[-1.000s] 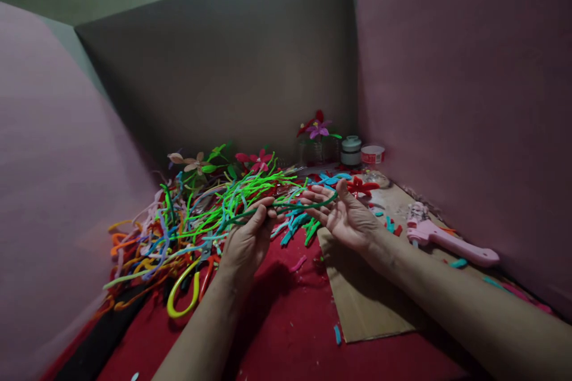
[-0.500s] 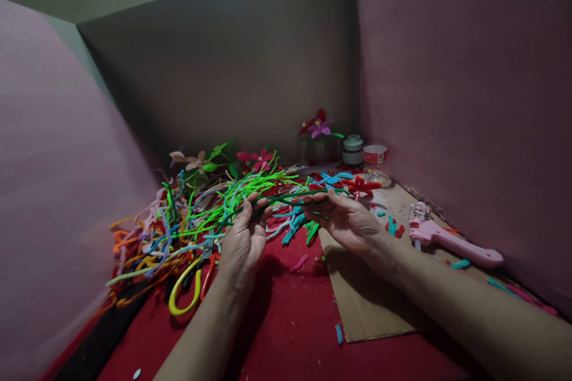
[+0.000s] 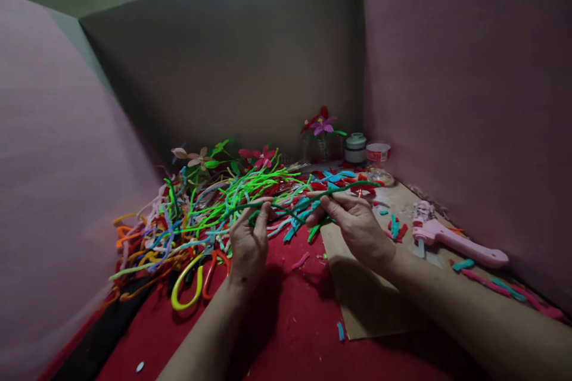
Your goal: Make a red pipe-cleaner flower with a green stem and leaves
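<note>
Pipe cleaners (image 3: 252, 183) seemingly hide the tips of the scissors (image 3: 208, 244), and the bottom edge crops a black strip (image 3: 107, 328).

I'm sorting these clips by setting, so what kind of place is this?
Probably a small craft corner: a heap of coloured fuzzy stems, scissors, a pink glue gun and finished-looking fuzzy flowers.

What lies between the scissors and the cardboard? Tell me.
The head view shows red cloth with a small pink scrap on it, and the left hand above.
</note>
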The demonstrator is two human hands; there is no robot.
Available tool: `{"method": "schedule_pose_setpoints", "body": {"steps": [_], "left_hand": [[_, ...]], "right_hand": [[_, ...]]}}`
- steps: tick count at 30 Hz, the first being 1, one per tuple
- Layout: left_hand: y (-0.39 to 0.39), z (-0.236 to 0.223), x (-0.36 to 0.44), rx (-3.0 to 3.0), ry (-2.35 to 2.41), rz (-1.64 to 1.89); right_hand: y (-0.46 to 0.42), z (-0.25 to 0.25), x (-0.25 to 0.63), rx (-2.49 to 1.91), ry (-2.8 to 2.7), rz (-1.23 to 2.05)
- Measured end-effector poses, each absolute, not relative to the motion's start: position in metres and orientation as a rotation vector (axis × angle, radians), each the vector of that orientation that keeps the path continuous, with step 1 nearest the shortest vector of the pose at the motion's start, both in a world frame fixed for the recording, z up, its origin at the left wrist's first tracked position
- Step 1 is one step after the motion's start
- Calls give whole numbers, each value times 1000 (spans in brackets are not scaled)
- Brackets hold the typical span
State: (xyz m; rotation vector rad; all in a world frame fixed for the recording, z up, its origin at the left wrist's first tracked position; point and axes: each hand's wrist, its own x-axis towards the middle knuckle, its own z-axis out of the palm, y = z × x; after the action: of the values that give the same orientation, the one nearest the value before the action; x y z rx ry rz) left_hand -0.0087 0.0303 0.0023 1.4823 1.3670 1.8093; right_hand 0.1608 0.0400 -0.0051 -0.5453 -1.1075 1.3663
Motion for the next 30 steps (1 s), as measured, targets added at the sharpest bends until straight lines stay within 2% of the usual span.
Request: {"method": "schedule_pose_setpoints", "body": {"steps": [2, 9, 12, 17, 30], "left_hand": [[30, 1, -9, 1634, 1491, 1769], [37, -3, -15, 1886, 1853, 1513], [36, -5, -12, 2103, 1906, 1256], [29, -8, -2, 2322, 1678, 819], [25, -18, 0, 2417, 1491, 850]], "right_hand": [[38, -6, 159, -558, -1001, 1388], [44, -7, 154, -302, -621, 1760], [45, -9, 154, -300, -661, 1715], [42, -15, 155, -557, -997, 1536], [35, -10, 154, -588, -1355, 1380]]}}
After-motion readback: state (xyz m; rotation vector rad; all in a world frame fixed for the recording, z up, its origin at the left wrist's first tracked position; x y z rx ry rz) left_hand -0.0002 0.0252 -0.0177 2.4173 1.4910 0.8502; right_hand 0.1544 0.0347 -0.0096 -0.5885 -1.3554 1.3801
